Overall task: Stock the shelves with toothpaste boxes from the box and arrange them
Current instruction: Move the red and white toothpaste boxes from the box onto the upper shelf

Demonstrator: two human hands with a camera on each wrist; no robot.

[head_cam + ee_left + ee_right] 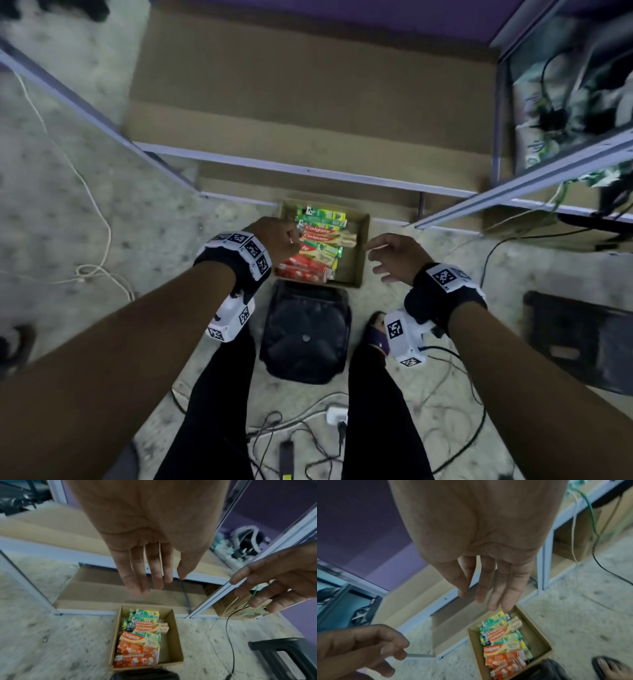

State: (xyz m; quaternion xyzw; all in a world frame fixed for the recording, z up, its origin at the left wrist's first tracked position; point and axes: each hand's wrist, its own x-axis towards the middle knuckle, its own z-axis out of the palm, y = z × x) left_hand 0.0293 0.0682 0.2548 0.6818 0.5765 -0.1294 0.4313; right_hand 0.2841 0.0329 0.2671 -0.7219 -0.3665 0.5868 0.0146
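An open cardboard box (361,246) sits on the floor in front of the lowest shelf (308,171), which has wooden boards in a pale metal frame. Several toothpaste boxes (318,246), red, green and cream, lie stacked flat along its left side. My left hand (274,240) hovers over the box's left edge, holding nothing; its fingers (147,574) point down above the toothpaste boxes (140,639). My right hand (387,253) hangs empty beside the box's right wall, its fingers (489,588) straight above the cardboard box (539,635).
A black bag (305,329) lies on the floor just behind the box, between my legs. Cables (308,428) and a white plug trail over the floor. A dark stool (579,339) stands at the right. The neighbouring shelf unit (565,102) holds clutter.
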